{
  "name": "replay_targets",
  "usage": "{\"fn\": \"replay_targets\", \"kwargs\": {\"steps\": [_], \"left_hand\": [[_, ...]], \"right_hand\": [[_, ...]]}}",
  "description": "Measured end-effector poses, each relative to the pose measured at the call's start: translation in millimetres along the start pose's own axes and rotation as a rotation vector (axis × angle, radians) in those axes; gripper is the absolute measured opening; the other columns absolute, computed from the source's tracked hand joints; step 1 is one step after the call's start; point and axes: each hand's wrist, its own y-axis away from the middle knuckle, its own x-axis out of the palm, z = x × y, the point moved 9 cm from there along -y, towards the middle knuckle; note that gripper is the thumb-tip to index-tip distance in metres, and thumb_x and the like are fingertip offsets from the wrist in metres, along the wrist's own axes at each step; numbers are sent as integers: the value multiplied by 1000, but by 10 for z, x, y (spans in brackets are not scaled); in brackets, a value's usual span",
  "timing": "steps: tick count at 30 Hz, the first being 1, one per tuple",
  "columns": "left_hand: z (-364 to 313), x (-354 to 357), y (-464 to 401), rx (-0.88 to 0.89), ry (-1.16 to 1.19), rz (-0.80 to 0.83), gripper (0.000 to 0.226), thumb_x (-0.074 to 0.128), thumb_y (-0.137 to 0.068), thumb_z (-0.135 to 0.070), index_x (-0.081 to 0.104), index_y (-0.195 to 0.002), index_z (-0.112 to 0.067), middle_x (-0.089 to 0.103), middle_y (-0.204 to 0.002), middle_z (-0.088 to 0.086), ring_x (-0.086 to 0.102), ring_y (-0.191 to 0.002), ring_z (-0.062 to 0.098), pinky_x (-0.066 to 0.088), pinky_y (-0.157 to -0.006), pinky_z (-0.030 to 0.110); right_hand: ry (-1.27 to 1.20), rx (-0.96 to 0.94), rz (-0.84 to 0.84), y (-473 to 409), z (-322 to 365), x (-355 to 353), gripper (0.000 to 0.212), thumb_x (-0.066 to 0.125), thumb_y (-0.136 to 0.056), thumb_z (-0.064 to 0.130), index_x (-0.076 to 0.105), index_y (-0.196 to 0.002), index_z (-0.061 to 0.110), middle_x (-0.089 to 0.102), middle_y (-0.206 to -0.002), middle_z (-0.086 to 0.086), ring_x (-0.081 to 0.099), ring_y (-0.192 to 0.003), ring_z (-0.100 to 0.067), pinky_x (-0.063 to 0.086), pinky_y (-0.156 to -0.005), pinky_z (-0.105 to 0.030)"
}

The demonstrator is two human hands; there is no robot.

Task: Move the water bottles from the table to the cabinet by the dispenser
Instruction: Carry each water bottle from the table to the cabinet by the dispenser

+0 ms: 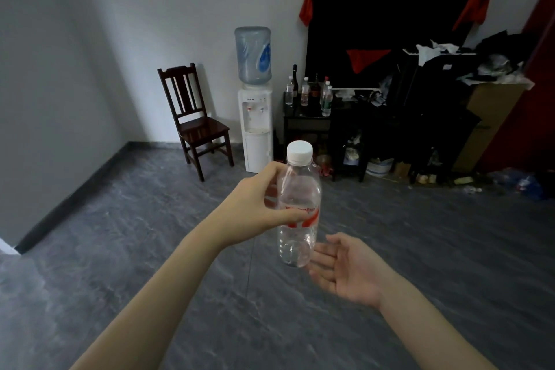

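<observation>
Bottles (306, 93) already stand on the cabinet (303, 122) by the dispenser (256, 117); I carry another bottle (298, 207) upright, my left hand (255, 207) wrapped round its middle, right hand (345, 267) spread loose just beside its base; table out of view

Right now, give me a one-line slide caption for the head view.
Left hand grips a clear plastic water bottle, open right hand beneath, facing the black cabinet beside the white dispenser.
</observation>
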Motion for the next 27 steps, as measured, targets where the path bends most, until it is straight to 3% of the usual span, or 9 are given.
{"fn": "replay_targets", "kwargs": {"steps": [13,17,21,24,27], "left_hand": [[939,-658,-2006,-5,-7,-49,56,87,-75,-42,56,-121,-33,74,-111,-13,71,-103,5,58,-95,40],[1144,-887,-2780,10,-35,-39,56,86,-77,-42,55,-123,-33,72,-111,-13,71,-100,3,59,-93,37],[1300,-1055,-3442,29,-24,-26,56,86,-78,-41,56,-124,-32,72,-110,-13,70,-99,4,60,-89,35],[1432,-1152,-3852,39,-12,-17,56,87,-78,-37,56,-125,-33,72,-111,-13,71,-100,6,60,-90,36],[1604,-1243,-4261,40,-29,-16,57,88,-77,-36,56,-124,-34,72,-111,-14,70,-100,4,59,-90,35]], "right_hand": [[81,38,17,-1740,1579,82,47,57,-80,27,66,-118,1,71,-116,-15,69,-75,-24,56,-63,-30],[63,19,0,-2240,2231,175,32,58,-78,26,70,-97,2,74,-105,-15,66,-79,-25,53,-67,-31],[7,47,0,-2629,2717,211,34,53,-89,26,67,-103,-1,72,-109,-18,64,-73,-25,51,-48,-26],[3,38,9,-2920,3062,221,44,56,-85,27,64,-117,-2,71,-111,-18,62,-73,-25,50,-48,-24],[-14,50,-9,-3289,3342,163,44,57,-84,28,64,-115,-2,71,-110,-19,63,-67,-24,43,-48,-21]]}}
